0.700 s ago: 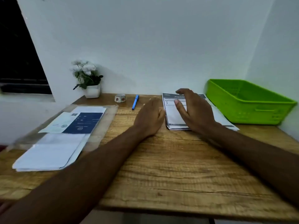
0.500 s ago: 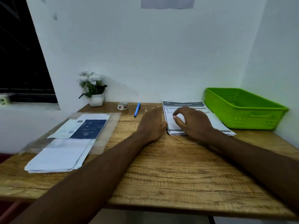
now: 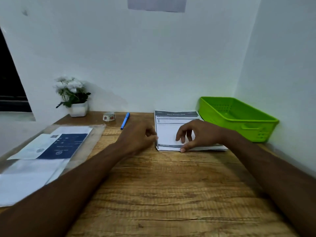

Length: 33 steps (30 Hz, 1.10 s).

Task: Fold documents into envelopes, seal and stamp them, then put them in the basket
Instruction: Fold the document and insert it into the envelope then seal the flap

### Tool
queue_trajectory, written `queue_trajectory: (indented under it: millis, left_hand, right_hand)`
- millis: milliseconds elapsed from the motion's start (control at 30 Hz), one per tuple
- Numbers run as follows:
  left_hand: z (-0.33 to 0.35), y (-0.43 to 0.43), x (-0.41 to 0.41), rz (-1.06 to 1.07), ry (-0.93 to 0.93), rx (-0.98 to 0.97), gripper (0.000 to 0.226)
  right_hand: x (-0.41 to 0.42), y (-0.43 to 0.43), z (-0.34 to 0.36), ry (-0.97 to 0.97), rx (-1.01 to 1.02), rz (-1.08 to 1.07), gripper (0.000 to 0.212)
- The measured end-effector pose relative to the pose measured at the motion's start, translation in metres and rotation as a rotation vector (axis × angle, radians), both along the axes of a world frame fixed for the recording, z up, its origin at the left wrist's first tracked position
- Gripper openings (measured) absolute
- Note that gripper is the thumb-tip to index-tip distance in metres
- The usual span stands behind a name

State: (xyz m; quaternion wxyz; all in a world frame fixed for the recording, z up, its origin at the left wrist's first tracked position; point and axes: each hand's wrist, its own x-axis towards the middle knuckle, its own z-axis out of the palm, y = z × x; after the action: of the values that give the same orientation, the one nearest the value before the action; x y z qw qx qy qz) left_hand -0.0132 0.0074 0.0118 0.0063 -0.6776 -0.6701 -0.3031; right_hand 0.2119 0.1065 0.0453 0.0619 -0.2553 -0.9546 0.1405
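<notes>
A stack of printed documents point(image 3: 168, 132) lies on the wooden table point(image 3: 162, 189) at the back, just left of the green basket point(image 3: 239, 117). My right hand point(image 3: 196, 134) arches over the stack, fingertips on the top sheet and thumb at its near edge. My left hand point(image 3: 138, 138) rests on the table, its fingertips at the stack's left edge. White envelopes point(image 3: 25, 178) lie at the left under a clear plastic sleeve point(image 3: 95, 134) with a blue-and-white sheet point(image 3: 56, 144).
A roll of patterned tape point(image 3: 109, 116) and a blue pen point(image 3: 125, 120) lie near the back wall. A white pot of white flowers point(image 3: 75, 98) stands at the back left corner. A paper is stuck on the wall above.
My right hand has lifted from lying flat on the stack to an arched pinch at its near edge. The camera has tilted up a little. My left hand has stayed at the stack's left edge.
</notes>
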Motion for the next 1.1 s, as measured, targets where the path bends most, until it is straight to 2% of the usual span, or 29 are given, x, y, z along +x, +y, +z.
queue_trajectory:
  millis: [167,267,367,467,600,700,767,833,900,1033,1100]
  left_hand:
    - [0.003,0.000,0.002,-0.093,0.014,-0.040,0.041]
    - [0.004,-0.004,0.004,-0.177,0.047,-0.032,0.046]
    - [0.002,-0.003,0.002,-0.265,0.115,0.056,0.031]
    - [0.002,-0.001,0.001,-0.296,0.090,0.120,0.013]
    - [0.003,0.001,-0.003,-0.314,-0.026,0.115,0.014]
    - [0.004,0.000,-0.007,-0.270,0.015,0.116,0.009]
    - [0.006,-0.001,-0.008,-0.239,0.054,0.141,0.008]
    - [0.010,-0.003,-0.009,-0.195,0.070,0.149,0.007]
    - [0.018,-0.007,-0.011,-0.159,0.071,0.149,0.005]
    - [0.042,-0.029,-0.013,-0.130,0.204,0.093,0.005]
    - [0.051,-0.049,-0.016,-0.139,0.194,0.092,0.006]
  right_hand:
    - [0.001,-0.003,0.004,-0.030,0.158,-0.001,0.027]
    - [-0.002,-0.009,0.005,-0.001,0.253,0.012,0.015]
    - [-0.005,-0.014,0.007,0.019,0.336,0.009,0.011]
    - [-0.006,-0.016,0.008,0.018,0.389,-0.001,0.013]
    - [-0.004,-0.014,0.012,-0.075,0.375,-0.016,0.014]
    - [0.001,-0.013,0.016,-0.165,0.347,-0.039,0.021]
    - [0.003,-0.011,0.017,-0.254,0.448,-0.088,0.026]
    - [0.002,-0.009,0.020,-0.290,0.657,-0.149,0.027]
    - [0.003,-0.010,0.026,-0.197,0.759,-0.209,0.026]
    - [0.012,-0.037,0.042,0.071,0.585,-0.268,0.017]
    - [0.014,-0.059,0.042,0.114,0.534,-0.251,0.015]
